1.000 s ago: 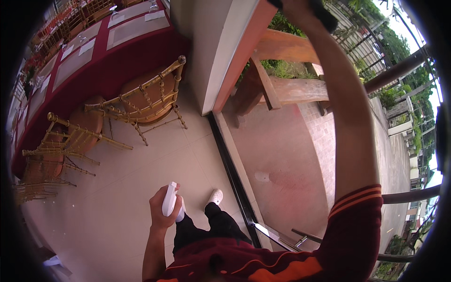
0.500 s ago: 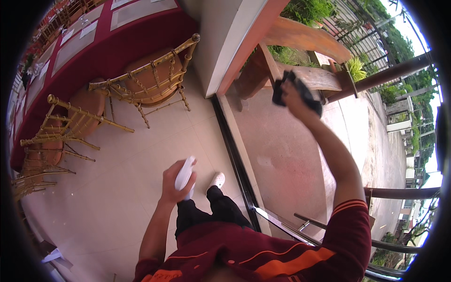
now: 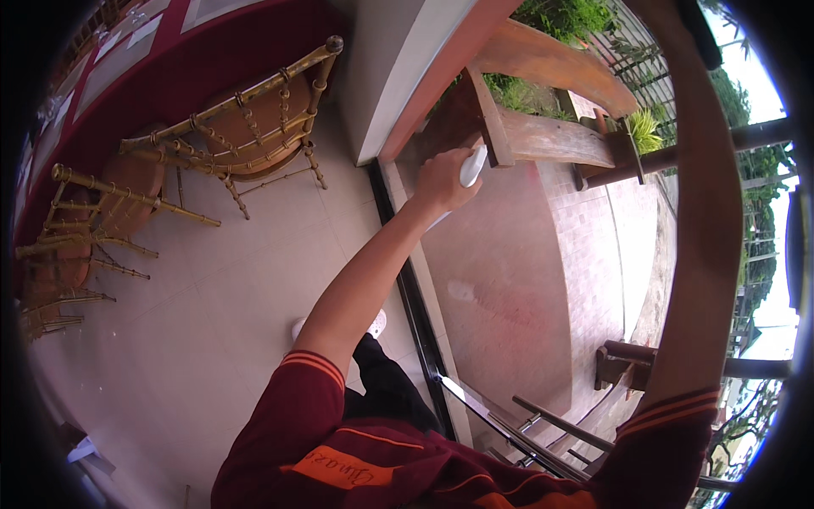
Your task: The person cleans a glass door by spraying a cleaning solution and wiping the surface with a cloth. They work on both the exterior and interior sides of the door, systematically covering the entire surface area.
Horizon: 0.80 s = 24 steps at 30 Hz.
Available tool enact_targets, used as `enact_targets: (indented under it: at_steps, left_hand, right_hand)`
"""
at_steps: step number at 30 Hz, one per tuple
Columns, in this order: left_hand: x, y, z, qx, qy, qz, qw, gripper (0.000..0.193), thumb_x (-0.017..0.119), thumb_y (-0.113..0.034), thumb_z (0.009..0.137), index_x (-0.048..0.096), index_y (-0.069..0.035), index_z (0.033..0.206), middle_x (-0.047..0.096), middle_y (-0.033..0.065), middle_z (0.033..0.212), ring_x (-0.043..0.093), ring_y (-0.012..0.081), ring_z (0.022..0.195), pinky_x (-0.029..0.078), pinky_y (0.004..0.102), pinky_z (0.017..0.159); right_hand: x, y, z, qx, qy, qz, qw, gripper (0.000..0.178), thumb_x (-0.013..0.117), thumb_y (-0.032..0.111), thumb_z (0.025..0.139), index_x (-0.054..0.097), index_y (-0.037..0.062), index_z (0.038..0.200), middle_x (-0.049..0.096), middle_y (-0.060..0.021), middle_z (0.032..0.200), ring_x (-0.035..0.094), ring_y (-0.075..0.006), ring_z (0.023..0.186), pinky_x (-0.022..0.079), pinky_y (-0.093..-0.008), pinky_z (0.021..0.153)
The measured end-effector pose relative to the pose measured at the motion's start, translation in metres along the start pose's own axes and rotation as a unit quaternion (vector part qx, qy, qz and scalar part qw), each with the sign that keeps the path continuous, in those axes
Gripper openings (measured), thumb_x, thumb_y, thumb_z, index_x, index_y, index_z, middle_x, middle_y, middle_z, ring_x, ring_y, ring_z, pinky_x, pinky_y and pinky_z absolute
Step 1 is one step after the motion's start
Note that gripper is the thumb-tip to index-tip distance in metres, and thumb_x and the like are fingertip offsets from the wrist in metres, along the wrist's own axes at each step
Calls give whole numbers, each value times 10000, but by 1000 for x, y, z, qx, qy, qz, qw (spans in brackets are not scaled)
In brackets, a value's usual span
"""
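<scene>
My left hand (image 3: 449, 180) is stretched forward over the door track, its fingers wrapped round a white spray bottle (image 3: 473, 166). Most of the bottle is hidden behind the hand. My right arm (image 3: 705, 220) reaches high up on the right. Only the wrist end of my right hand (image 3: 666, 15) shows at the top rim, and its fingers are out of sight. Beside it hangs part of a black cloth (image 3: 700, 36). A glass door's metal handle (image 3: 560, 422) stands low on the right, near my body.
Gold bamboo-style chairs (image 3: 246, 119) line a table with a dark red cloth (image 3: 191, 72) on the left. A wall column (image 3: 398, 76) stands ahead. The black floor track (image 3: 407, 280) divides the tiles from the outside paving. A wooden bench (image 3: 555, 140) is beyond.
My left hand has swung forward and right with the spray bottle, from near my legs to past the track. My right hand has risen with the black cloth toward the top right rim.
</scene>
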<state>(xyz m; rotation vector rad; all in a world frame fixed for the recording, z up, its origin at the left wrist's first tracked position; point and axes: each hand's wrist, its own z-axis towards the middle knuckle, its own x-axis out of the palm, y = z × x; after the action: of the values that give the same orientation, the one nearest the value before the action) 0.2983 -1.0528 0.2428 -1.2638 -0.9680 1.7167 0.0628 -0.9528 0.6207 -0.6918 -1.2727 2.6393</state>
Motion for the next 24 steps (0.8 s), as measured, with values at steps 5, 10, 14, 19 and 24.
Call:
enact_targets:
  at_steps: [5,10,14,19,24]
  left_hand:
    - [-11,87,-128,-83,17,-38,996,259,733,-205,849,694,-89,1078,730,138,946,723,342,858,567,413,788]
    - [-67,143,-273,-170,-81,-19,982,302,736,-103,841,695,-37,1132,737,140,1004,736,305,917,568,393,833]
    - [-101,160,-340,-275,-113,2,955,298,736,-82,829,698,-37,1122,733,149,1020,728,326,940,565,407,840]
    - [-115,157,-344,-241,-122,-2,963,286,722,-69,837,699,-25,1118,740,143,1035,728,316,944,563,397,858]
    - [-122,150,-325,-218,-130,-10,967,297,712,-66,847,698,-14,1139,748,140,1072,736,292,957,569,389,863]
  right_hand:
    - [128,294,-221,-190,44,127,972,385,541,115,863,700,-41,1177,622,-221,1361,450,-403,1411,204,-597,1247]
    - [98,453,-520,-589,382,43,711,462,532,231,944,681,-62,1269,527,-206,1504,341,-468,1473,118,-709,1214]
    - [77,424,-529,-580,478,179,635,361,562,174,879,782,-39,1069,602,-245,1415,418,-440,1428,160,-585,1263]
    - [100,322,-260,-239,210,279,906,254,609,37,828,747,30,1041,550,-215,1446,398,-398,1460,173,-642,1231]
    - [134,212,-84,-56,-28,148,987,368,668,196,899,707,56,1238,489,-238,1513,386,-430,1450,227,-565,1235]
